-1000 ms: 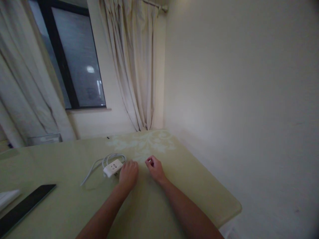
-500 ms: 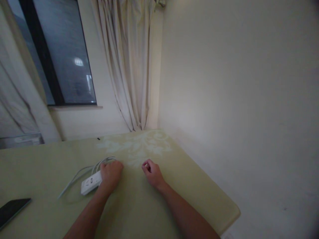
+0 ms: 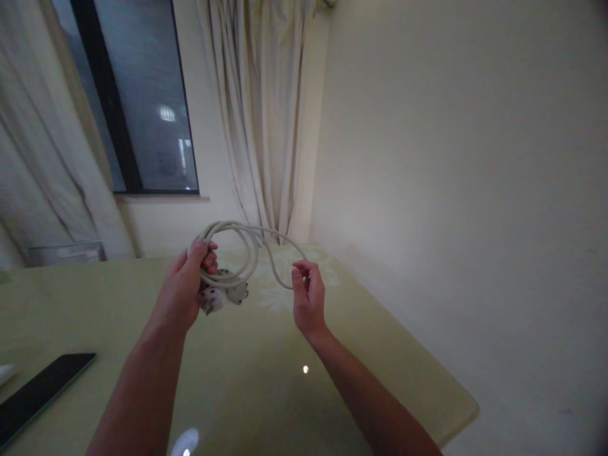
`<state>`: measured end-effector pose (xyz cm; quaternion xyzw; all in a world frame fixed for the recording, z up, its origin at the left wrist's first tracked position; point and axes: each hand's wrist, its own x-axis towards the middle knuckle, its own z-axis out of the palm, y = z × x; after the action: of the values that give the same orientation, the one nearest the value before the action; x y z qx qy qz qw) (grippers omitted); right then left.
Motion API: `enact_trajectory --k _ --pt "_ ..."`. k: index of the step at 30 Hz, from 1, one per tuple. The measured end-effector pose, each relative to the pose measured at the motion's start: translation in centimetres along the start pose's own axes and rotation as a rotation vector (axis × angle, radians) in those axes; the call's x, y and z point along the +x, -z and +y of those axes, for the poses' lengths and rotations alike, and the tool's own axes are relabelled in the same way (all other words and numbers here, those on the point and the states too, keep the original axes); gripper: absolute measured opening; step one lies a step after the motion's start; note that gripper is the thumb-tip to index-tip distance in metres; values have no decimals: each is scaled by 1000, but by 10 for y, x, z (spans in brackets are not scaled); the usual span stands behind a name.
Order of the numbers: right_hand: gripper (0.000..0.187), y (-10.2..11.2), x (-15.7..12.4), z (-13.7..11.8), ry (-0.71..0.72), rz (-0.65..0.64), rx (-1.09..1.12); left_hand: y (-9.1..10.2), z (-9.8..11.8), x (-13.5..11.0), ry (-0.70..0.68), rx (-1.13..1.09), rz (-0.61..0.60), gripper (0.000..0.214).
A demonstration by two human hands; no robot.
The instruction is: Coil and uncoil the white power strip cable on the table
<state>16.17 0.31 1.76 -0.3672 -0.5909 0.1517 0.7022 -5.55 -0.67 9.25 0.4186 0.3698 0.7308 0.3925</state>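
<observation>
My left hand [image 3: 183, 288] is raised above the table and closed round a white power strip [image 3: 223, 296] together with loops of its white cord [image 3: 240, 244]. The cord coils up over that hand and runs right to my right hand [image 3: 308, 297], which pinches it between thumb and fingers. Both hands hover over the pale green table [image 3: 266, 380], apart from its surface.
A black flat device [image 3: 40, 396] lies at the table's left edge, with a white object [image 3: 4, 373] beside it. A window [image 3: 137, 107] and cream curtains [image 3: 266, 114] stand behind the table. A plain wall runs along the right.
My left hand has lifted the power strip and its coiled cord off the table. My right hand has risen from the table and taken hold of the cord.
</observation>
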Motion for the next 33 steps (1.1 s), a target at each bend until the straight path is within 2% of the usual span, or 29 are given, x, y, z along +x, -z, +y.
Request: enact_trajectory --k 2,4,6,9,11,12,14,17,20,23,25,29,31,33 --pt "20 -5 19 -35 171 55 -97 0 5 -3 25 -98 -17 32" --pt "15 -7 35 -61 292 -47 -222 1 9 -5 22 -81 -32 37" --pt "19 -8 44 -74 325 -175 -265 4 11 -9 54 5 -90 44" --pt "47 -13 48 -68 343 -290 -355 5 10 -17 130 139 -231 53" --pt "62 -16 50 -57 345 -350 -413 3 7 -22 131 192 -333 54" --pt "62 -16 51 -51 332 -389 -423 1 4 -23 126 208 -377 54" --pt "48 -14 55 -44 271 -462 -407 -4 -1 -24 111 250 -418 55" --pt "23 -6 63 -41 161 -512 -344 -9 -9 -20 38 370 -336 55" --pt "16 -1 68 -41 137 -473 -270 -12 -15 -13 -18 401 -252 56" --pt "12 -3 68 -40 154 -410 -240 -14 -20 -9 1 336 -234 55" --pt "10 -6 65 -40 205 -377 -297 -16 -23 -9 13 317 -226 54" --pt "33 -10 60 -39 368 -387 -484 -21 -26 -12 -28 361 -194 51" --pt "28 -11 58 -39 436 -380 -523 -24 -27 -14 -54 411 -177 53" --pt "16 -11 57 -38 517 -363 -551 -27 -29 -16 -61 442 -177 53"
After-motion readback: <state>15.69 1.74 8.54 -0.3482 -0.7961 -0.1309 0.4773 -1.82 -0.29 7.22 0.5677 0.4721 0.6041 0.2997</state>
